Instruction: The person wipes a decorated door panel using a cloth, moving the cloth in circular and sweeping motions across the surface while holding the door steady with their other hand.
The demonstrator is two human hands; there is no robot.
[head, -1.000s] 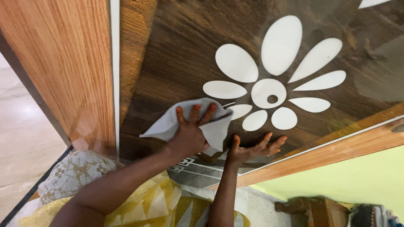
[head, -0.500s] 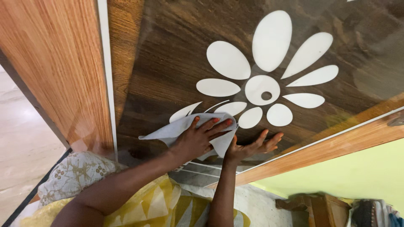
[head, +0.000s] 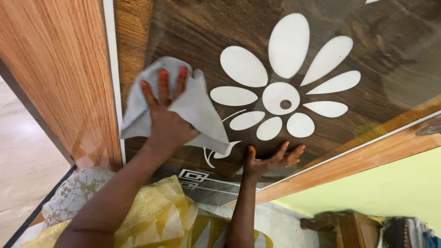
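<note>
Against the dark wood panel [head: 193, 36], left hand [head: 167, 121] presses grey cloth [head: 193, 108].

Counted in view: two hands, the left [head: 167, 124] and the right [head: 268, 160]. One grey cloth [head: 195, 108]. One dark glossy wood-grain panel [head: 193, 32]. One white flower motif [head: 282, 82], composed of ten petals around one round centre. Two white trim strips [head: 110, 69]. One wooden furniture piece [head: 340, 227], lower right.
</note>
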